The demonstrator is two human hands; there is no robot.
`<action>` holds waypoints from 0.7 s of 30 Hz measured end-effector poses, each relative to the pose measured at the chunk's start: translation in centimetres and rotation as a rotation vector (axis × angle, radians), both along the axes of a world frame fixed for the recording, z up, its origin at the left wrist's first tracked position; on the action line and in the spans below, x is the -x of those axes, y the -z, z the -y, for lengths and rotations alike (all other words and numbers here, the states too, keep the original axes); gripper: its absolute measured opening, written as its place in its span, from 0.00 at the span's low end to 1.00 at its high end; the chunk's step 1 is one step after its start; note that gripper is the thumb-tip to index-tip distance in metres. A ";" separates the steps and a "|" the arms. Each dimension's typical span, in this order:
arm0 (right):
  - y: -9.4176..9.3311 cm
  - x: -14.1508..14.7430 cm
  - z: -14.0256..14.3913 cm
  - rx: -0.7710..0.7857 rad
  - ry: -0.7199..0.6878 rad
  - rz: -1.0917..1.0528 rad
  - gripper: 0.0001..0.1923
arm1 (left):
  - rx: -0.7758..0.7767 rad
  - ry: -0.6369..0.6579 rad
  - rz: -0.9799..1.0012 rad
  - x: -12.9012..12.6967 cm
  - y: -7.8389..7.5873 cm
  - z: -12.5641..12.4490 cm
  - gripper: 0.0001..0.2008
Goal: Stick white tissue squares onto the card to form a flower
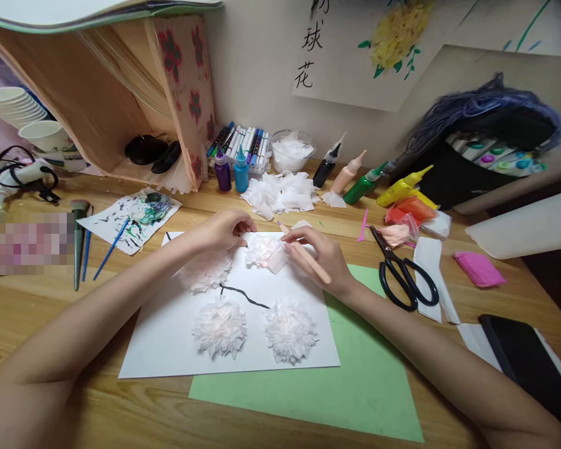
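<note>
A white sheet (168, 337) lies on a green sheet (369, 380) on the wooden table. Several fluffy white tissue flowers are on it: one at the lower middle (219, 328), one at the lower right (290, 332), one under my left forearm (206, 274) and one at the top (260, 249). My left hand (224, 229) pinches at the top flower's edge. My right hand (325, 259) grips a thin wooden stick (308, 259) and holds a small tissue piece (277, 259) against that flower. A black painted stem (245, 295) runs between the flowers.
Black scissors (404, 274) lie right of my right hand. A tissue pile (283, 193), a glass bowl (292, 151), paint bottles (404, 185) and markers (243, 146) line the back. Brushes (81, 240) and a stained palette paper (138, 215) sit left; a black tablet (523, 362) right.
</note>
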State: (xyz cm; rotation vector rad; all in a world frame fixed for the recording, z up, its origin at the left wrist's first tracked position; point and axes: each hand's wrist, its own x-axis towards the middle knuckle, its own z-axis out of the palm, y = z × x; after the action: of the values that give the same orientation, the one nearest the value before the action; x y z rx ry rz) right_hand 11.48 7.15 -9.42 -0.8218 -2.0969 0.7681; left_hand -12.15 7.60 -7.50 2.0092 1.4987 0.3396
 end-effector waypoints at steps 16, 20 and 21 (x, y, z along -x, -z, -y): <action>1.7 -1.0 0.5 -0.016 -0.186 -0.171 0.20 | -0.243 -0.036 0.085 -1.7 -1.6 1.6 0.09; 1.8 -1.0 0.5 -0.004 -0.157 -0.196 0.21 | -0.282 0.073 -0.014 -3.9 -1.7 2.9 0.12; 1.8 -0.9 0.4 -0.001 -0.151 -0.194 0.22 | -0.279 0.081 -0.048 -4.3 -1.5 3.1 0.12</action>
State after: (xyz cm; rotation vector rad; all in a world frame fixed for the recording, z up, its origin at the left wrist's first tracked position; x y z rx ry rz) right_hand 12.40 6.71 -11.17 -0.5684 -2.0008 0.8901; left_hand -7.85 4.52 -5.98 2.3027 1.4595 0.4931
